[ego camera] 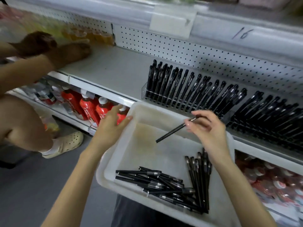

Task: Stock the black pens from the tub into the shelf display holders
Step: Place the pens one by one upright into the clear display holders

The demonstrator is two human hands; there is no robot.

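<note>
**Q:** Fig., near→far. What's closest?

**A:** Loose pens (164, 185), black and capped, in two heaps at the near end of the white tub (105, 174).

**Q:** Hands?

**A:** R hand (208, 128) is over the tub's far-right part. Thumb & fingertips pinch one pen (173, 131) near its upper end. L hand (111, 125) is at the tub's far-left corner, thumb on the rim, fingers approx. straight.

**Q:** Key relation for the next move?

**A:** The pen's long axis runs diagonally: lower end down-left over the tub floor, gripped end up-right toward the shelf (114, 68). The clear display holder (180, 95) sits just beyond the R hand's fingers, on the shelf's front edge, just past the tub's far rim. Its pens stand tilted, tops leaning back. So the R hand is much the nearer. Judged: the pen needs swinging to about that tilt, then goes into a slot lower end first. Which slot is free can't be told; the rows look packed.

**Q:** Further out?

**A:** A second holder (270, 122) to the right, also full-looking. Red bottles (88, 107) on the shelf below, left. Another person's hands (70, 53), blurred, at far left on the same shelf.
</note>
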